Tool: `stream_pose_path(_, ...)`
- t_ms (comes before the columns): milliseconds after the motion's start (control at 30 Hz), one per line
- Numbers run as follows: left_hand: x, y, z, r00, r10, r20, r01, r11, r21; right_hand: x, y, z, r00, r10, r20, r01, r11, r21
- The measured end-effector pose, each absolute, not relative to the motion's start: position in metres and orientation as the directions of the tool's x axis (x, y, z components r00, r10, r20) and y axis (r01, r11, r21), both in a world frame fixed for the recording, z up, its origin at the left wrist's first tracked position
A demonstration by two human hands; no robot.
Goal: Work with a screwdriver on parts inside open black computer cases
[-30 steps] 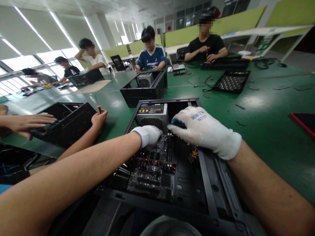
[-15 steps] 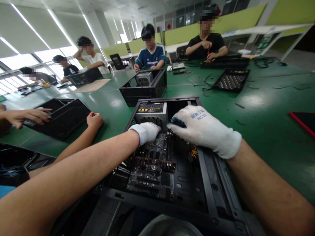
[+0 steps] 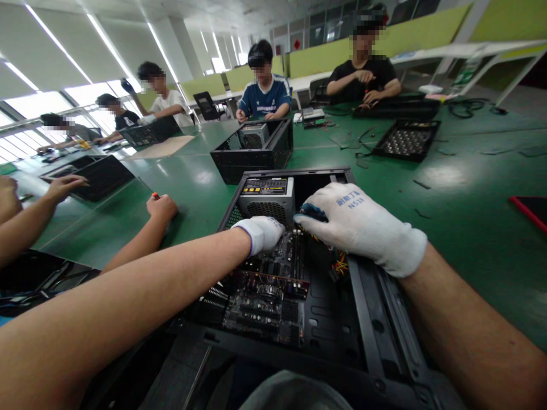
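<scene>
An opened black computer case (image 3: 363, 319) lies in front of me, with a motherboard (image 3: 265, 310) inside it and a grey power supply (image 3: 267, 196) at its far end. My left hand (image 3: 265, 233), in a white glove, reaches down between power supply and motherboard. Its fingers are pressed together, and whatever is at their tips is hidden. Over the case's right side, my right hand (image 3: 342, 219) is curled in a white glove with blue-coated fingers. Coloured power cables (image 3: 339, 266) show under its thumb and below its palm; the gripped part is mostly hidden.
On the left, a neighbour's hand (image 3: 161, 205) holds a screwdriver (image 3: 147, 185) beside another case (image 3: 100, 176). Ahead stands one more opened case (image 3: 252, 148). A black panel (image 3: 405, 139) and loose cable pieces (image 3: 422, 184) lie on the green table (image 3: 465, 228). Several people sit around it.
My view has shifted slightly, while both my hands stay nearly in place over the case. The neighbour's case on the left lies farther away, and one neighbour's hand has come off it.
</scene>
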State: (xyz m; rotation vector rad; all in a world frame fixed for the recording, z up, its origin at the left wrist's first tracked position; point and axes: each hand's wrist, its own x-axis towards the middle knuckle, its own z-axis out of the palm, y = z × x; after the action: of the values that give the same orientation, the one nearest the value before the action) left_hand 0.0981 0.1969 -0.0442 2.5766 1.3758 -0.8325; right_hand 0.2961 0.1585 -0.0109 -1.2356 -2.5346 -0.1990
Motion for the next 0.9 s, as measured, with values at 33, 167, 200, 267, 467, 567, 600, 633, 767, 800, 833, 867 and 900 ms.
stream_pose_path(33,0.099,0.196,-0.043,0.439,0.738,-0.512,0.797,-0.583,-0.158,0.296,0.159,-0.011,-0.578,0.743,0.338,0.786,0.618,-0.012)
stream_pose_path(167,0.100,0.195,-0.041,0.454,0.710,-0.539,0.776,-0.612,-0.152,0.296,0.158,-0.011,-0.576,0.743,0.342,0.787,0.617,-0.014)
stream_pose_path(200,0.099,0.195,-0.041,0.456,0.699,-0.551,0.767,-0.623,-0.155,0.295,0.158,-0.010,-0.573,0.745,0.341,0.789,0.614,-0.016)
stream_pose_path(267,0.097,0.197,-0.043,0.456,0.689,-0.564,0.754,-0.635,-0.166,0.295,0.158,-0.009,-0.567,0.751,0.338,0.793,0.609,-0.021)
stream_pose_path(467,0.092,0.201,-0.048,0.470,0.730,-0.497,0.787,-0.601,-0.140,0.294,0.156,-0.006,-0.559,0.761,0.329,0.795,0.605,-0.049)
stream_pose_path(567,0.093,0.199,-0.047,0.467,0.722,-0.510,0.787,-0.602,-0.131,0.294,0.156,-0.006,-0.563,0.760,0.325,0.794,0.606,-0.042)
stream_pose_path(600,0.094,0.199,-0.046,0.467,0.723,-0.509,0.790,-0.600,-0.126,0.295,0.157,-0.007,-0.564,0.759,0.326,0.794,0.607,-0.039)
stream_pose_path(633,0.094,0.199,-0.046,0.467,0.725,-0.507,0.794,-0.596,-0.121,0.295,0.157,-0.007,-0.565,0.756,0.330,0.793,0.608,-0.037)
stream_pose_path(767,0.091,0.202,-0.050,0.480,0.727,-0.491,0.789,-0.602,-0.119,0.295,0.157,-0.009,-0.567,0.749,0.343,0.791,0.612,-0.029)
stream_pose_path(800,0.090,0.203,-0.050,0.488,0.725,-0.487,0.784,-0.609,-0.121,0.295,0.157,-0.009,-0.567,0.749,0.344,0.791,0.611,-0.027)
stream_pose_path(833,0.090,0.204,-0.051,0.492,0.723,-0.485,0.780,-0.614,-0.125,0.295,0.157,-0.009,-0.568,0.748,0.344,0.790,0.612,-0.025)
stream_pose_path(867,0.089,0.204,-0.051,0.492,0.722,-0.487,0.776,-0.617,-0.130,0.295,0.156,-0.008,-0.569,0.747,0.344,0.791,0.612,-0.022)
stream_pose_path(900,0.089,0.204,-0.051,0.490,0.721,-0.490,0.774,-0.619,-0.136,0.295,0.156,-0.008,-0.570,0.747,0.342,0.791,0.612,-0.020)
